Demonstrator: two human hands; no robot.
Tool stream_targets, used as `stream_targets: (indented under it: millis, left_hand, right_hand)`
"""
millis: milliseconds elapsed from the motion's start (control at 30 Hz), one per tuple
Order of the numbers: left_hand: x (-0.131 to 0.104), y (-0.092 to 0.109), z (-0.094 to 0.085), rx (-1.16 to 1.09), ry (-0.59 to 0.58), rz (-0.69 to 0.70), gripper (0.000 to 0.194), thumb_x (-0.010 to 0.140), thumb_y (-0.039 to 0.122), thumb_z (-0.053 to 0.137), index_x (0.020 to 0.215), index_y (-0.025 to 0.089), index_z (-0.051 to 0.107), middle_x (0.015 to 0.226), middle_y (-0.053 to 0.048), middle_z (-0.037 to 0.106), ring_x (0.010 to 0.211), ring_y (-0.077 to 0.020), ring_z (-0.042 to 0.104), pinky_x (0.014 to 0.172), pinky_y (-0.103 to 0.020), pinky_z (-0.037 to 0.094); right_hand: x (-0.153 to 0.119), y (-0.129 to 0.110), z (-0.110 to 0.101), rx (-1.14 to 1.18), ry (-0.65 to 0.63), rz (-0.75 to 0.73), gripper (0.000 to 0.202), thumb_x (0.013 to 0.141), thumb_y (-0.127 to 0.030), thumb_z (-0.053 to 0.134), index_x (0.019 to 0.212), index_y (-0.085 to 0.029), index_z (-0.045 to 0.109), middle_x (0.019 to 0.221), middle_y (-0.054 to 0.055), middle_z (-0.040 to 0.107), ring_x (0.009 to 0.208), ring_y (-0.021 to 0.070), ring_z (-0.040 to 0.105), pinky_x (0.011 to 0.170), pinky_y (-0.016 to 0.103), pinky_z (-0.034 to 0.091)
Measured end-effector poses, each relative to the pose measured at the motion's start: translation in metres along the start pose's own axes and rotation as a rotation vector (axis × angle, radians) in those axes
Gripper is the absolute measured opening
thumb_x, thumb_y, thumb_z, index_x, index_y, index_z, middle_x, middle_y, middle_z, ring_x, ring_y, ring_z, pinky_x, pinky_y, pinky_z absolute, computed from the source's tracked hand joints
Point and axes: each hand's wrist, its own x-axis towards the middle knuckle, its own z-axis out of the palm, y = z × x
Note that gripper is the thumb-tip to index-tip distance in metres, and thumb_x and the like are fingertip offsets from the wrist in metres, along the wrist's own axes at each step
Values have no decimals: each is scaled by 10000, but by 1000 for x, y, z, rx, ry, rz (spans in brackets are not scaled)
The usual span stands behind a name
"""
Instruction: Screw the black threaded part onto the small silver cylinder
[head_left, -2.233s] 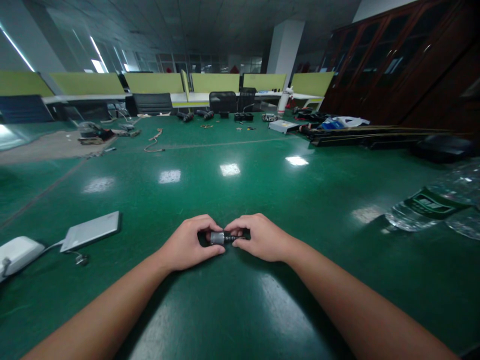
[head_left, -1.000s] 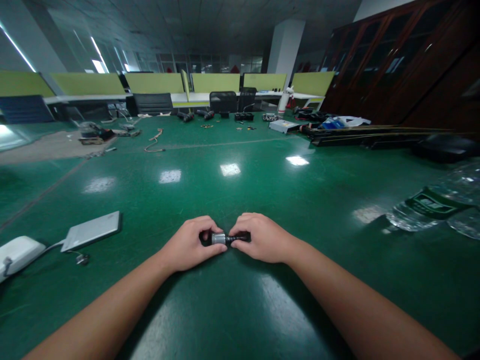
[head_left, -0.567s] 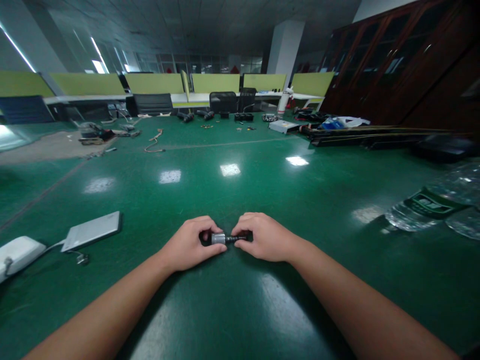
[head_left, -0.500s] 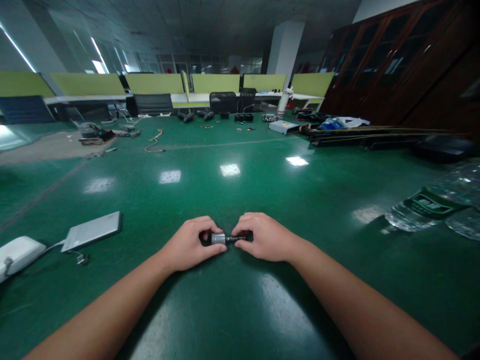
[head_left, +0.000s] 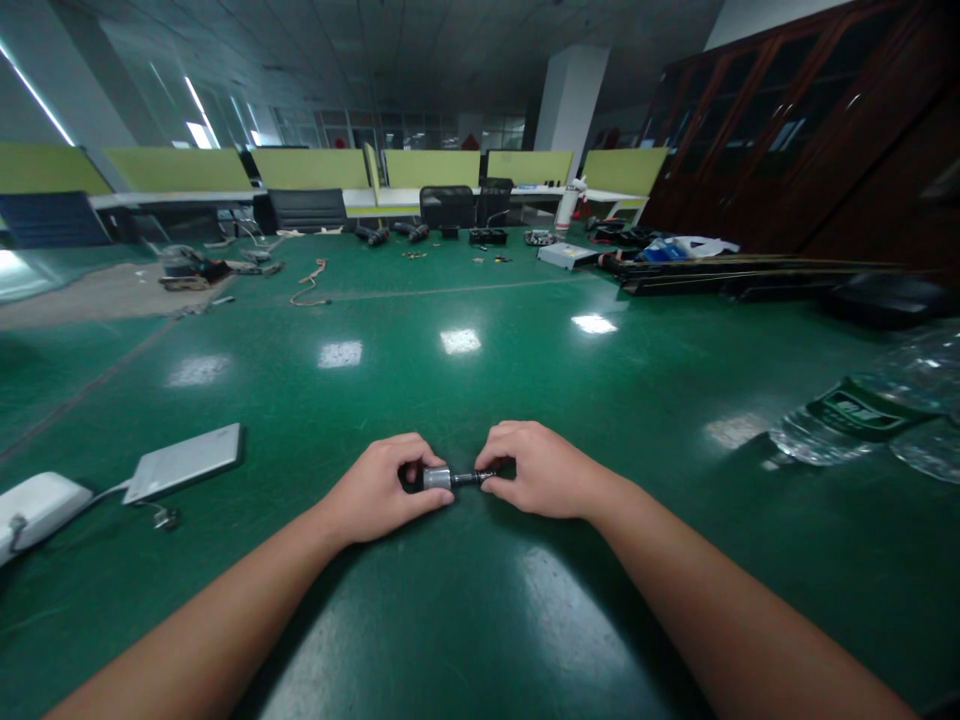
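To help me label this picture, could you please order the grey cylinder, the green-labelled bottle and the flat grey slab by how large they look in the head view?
1. Green-labelled bottle
2. Flat grey slab
3. Grey cylinder

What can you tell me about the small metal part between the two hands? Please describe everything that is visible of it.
The metal part has a smooth, shiny grey cylinder, probably steel, and a thinner dark rod with ridges towards its far end. It is held roughly level, pointing left to right, low over the green surface; whether it touches this is unclear. The left hand grips the cylinder, the right hand pinches the ridged end. Fingers partly hide both ends.
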Motion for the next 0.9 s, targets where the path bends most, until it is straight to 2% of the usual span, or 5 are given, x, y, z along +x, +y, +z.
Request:
stream_targets:
  millis: [267,433,900]
  left_hand:
    - [0,5,-2,1,-9,-23,240,784,386,730,888,174,692,792,-11,618,708,-149,550,656,-258,406]
    - [0,9,-6,-7,-12,-24,226,783,377,730,872,173,689,797,-12,626,716,-150,562,648,-252,402]
    - [-4,19,-13,14,4,-3,266,791,414,707,876,163,685,769,-14,604,683,-145,542,640,-250,408]
  right_hand:
    - [-7,12,-14,5,-10,99,109,729,-200,709,830,-190,750,801,26,669,716,140,579,667,261,427]
    - [-9,11,-22,25,-1,139,111,722,-205,715,822,-181,755,782,25,661,687,131,575,640,249,424]
    - [-11,-3,-23,98,18,82,140,733,-201,719,863,-178,770,807,29,672,716,130,601,663,243,441]
